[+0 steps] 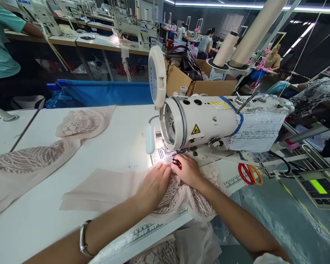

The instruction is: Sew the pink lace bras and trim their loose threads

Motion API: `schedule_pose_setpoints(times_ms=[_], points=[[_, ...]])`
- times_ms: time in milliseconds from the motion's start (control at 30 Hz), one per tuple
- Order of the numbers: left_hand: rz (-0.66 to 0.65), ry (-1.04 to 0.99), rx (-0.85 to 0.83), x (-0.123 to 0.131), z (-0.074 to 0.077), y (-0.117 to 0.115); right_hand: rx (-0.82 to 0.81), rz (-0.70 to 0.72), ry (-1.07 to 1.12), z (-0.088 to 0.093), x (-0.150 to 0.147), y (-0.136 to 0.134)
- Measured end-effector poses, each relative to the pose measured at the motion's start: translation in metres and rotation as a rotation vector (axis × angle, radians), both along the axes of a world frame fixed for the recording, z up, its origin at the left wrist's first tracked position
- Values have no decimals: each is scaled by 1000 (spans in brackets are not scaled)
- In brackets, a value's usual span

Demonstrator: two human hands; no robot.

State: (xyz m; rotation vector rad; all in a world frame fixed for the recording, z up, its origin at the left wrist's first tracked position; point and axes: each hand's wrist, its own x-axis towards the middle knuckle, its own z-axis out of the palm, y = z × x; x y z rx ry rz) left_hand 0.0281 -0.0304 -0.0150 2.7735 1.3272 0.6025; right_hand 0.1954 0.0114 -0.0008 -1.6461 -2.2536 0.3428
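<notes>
Beige lace fabric point(178, 192) lies bunched under the head of a white sewing machine point(206, 117), with a plain sheer part point(98, 189) spread to the left. My left hand point(155, 185) is closed on the fabric beside the lit needle area, its fingers together and pointing forward. Close by on the right, my right hand point(188, 170) is closed around small black-and-orange thread snips point(177, 164), whose tips point left toward the presser foot. The needle and the fingertips' exact hold are hard to make out in the glare.
More lace fabric point(82, 123) lies on the left of the white table point(126, 135). Scissors point(250, 173) with red and orange handles hang at the right, near a control panel point(319, 187). Behind the machine are a cardboard box point(206, 87) and thread cones point(227, 47). A co-worker point(2, 40) stands at far left.
</notes>
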Motion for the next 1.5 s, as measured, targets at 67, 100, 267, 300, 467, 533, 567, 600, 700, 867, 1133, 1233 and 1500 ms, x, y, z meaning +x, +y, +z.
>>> schedule_pose_setpoints(times_ms=[67,100,267,300,467,533,567,600,700,867,1133,1233,1500], points=[[52,73,55,3,0,2,5,-5,15,1,-1,-2],[55,113,92,4,-1,1,3,-11,20,1,-1,-2],[69,100,152,5,-11,-5,10,4,9,1,-1,-5],[72,72,151,5,-13,-5,20,17,2,1,-1,-5],[29,82,170,3,-12,-1,38,55,-41,-3,-2,-7],[-7,142,206,4,-10,0,22,51,-69,-5,-2,-6],[-19,168,217,4,-9,1,16,45,-84,-6,-2,-5],[-27,186,219,4,-8,1,12,39,-96,-7,-1,-5],[-34,174,200,3,-7,2,29,57,-112,-11,-1,-5],[-55,76,135,0,-6,8,152,153,-182,-16,1,-8],[-27,-18,79,-5,-6,10,248,220,-172,-13,2,-12],[-18,-32,75,-5,-8,9,229,210,-166,-14,1,-12],[-1,35,122,-5,-10,9,191,195,-198,-15,0,-11]])
